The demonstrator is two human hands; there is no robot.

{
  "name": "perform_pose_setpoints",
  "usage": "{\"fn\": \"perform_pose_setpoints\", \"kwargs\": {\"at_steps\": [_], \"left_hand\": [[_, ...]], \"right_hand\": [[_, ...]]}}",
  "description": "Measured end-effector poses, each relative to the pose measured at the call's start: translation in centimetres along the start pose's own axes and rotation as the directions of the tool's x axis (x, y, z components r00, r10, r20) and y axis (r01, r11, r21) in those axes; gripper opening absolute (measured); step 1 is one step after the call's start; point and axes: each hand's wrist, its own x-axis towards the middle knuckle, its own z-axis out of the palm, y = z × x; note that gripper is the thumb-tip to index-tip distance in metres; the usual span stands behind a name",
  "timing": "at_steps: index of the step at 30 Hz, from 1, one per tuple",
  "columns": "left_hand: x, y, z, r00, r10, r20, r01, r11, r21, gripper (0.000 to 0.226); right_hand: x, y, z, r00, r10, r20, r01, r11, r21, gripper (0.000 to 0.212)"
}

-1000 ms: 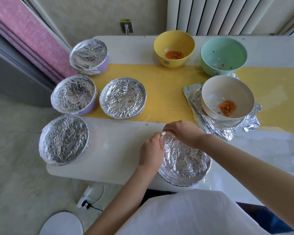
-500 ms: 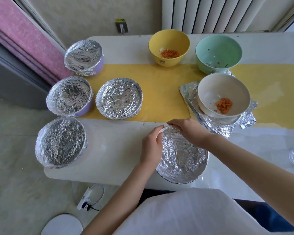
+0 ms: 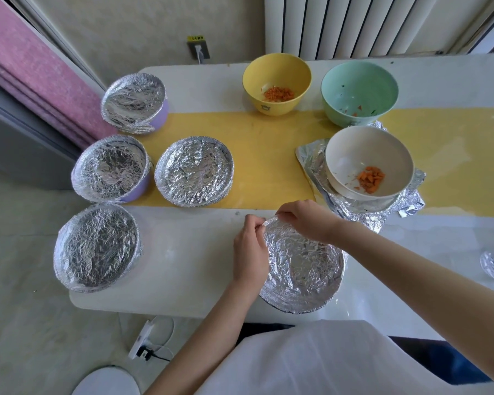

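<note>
Dishes wrapped in foil (image 3: 97, 246) sit at the table's (image 3: 188, 252) left end. Left hand (image 3: 250, 252) and right hand (image 3: 305, 220) each pinch the far rim of the foil-covered plate (image 3: 305, 266) at the table's near edge; a white bowl (image 3: 351, 158) stands beyond, rightward.

Plenty of bare desk (image 3: 183, 252) at 9 o'clock of the foil-covered dish (image 3: 303, 269), right up to the edge foil plate (image 3: 97, 246). 12 o'clock is open yellow strip (image 3: 268, 166). The white bowl (image 3: 368, 163) crowds 1 o'clock, and the middle foil plate (image 3: 194, 172) sits at 11.
</note>
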Motion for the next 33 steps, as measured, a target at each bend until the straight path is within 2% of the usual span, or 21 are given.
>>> {"fn": "perform_pose_setpoints", "kwargs": {"at_steps": [5,8,14,17,19,22,25,27,30,33], "left_hand": [[0.2,-0.1,0.1,0.998,0.041,-0.044,-0.040,0.999,0.030,0.010],[0.3,-0.2,0.2,0.998,0.044,-0.035,-0.043,0.999,0.032,0.009],[0.1,0.1,0.4,0.996,0.060,-0.058,-0.059,0.998,0.025,0.009],[0.1,0.1,0.5,0.998,0.047,-0.049,-0.046,0.999,0.017,0.022],[0.1,-0.2,0.6,0.998,0.048,-0.030,-0.047,0.998,0.030,0.018],[0.1,-0.5,0.6,0.998,0.039,-0.051,-0.037,0.998,0.041,0.007],[0.1,-0.4,0.6,0.996,0.038,-0.079,-0.035,0.998,0.043,0.006],[0.1,-0.3,0.6,0.995,0.044,-0.090,-0.041,0.999,0.034,0.006],[0.1,-0.3,0.6,0.995,0.046,-0.091,-0.043,0.999,0.030,0.006],[0.2,-0.4,0.6,0.996,0.033,-0.087,-0.030,0.999,0.028,0.006]], "right_hand": [[0.3,-0.6,0.0,0.999,0.031,0.037,-0.033,0.998,0.054,0.029],[0.2,-0.8,0.1,1.000,-0.001,-0.004,0.001,0.999,0.050,0.025],[0.0,-0.8,0.5,0.971,-0.222,-0.090,0.200,0.959,-0.201,0.027],[0.0,-0.8,0.5,0.956,-0.277,-0.097,0.243,0.933,-0.267,0.028],[-0.1,-0.7,0.4,0.950,-0.294,-0.102,0.255,0.924,-0.284,0.027],[-0.4,-0.6,0.5,0.964,-0.251,-0.084,0.226,0.946,-0.234,0.025],[-0.4,-0.8,0.5,0.986,-0.147,-0.079,0.136,0.983,-0.125,0.025],[-0.3,-1.0,0.2,0.986,-0.148,-0.081,0.136,0.982,-0.133,0.025],[-0.2,-1.2,-0.1,0.976,-0.211,-0.060,0.190,0.951,-0.245,0.026],[-0.1,-1.2,0.2,0.960,-0.278,-0.040,0.236,0.876,-0.420,0.024]]}}
